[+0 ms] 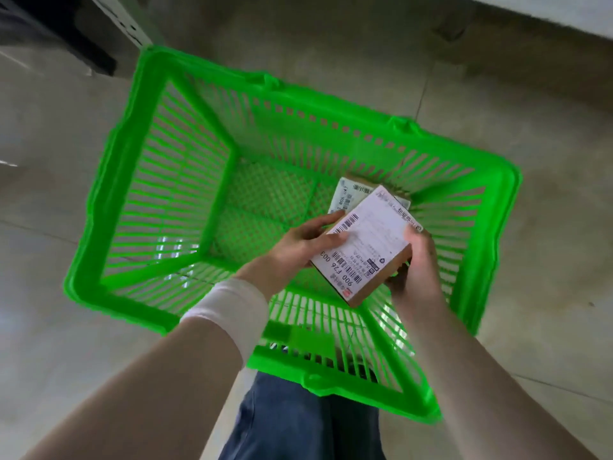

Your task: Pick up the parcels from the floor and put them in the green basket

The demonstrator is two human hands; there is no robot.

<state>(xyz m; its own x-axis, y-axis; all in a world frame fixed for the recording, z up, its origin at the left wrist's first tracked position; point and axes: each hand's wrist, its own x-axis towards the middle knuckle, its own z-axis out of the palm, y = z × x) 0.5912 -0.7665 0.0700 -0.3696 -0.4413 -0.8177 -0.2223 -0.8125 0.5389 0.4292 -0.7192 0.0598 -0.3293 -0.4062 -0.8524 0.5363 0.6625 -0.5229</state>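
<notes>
A green slatted plastic basket (132,180) stands on the floor right below me. Over its right half I hold a small brown cardboard parcel (368,240) with a white shipping label on top. My left hand (305,240) grips its left edge, thumb on the label. My right hand (414,267) grips its right edge and underside. A second labelled parcel (348,197) lies on the basket's mesh bottom, partly hidden under the held one.
Grey tiled floor (530,127) surrounds the basket. A dark piece of furniture or equipment (56,31) stands at the far left. A white wristband is on my left forearm. My jeans-clad leg (298,423) is under the basket's near rim.
</notes>
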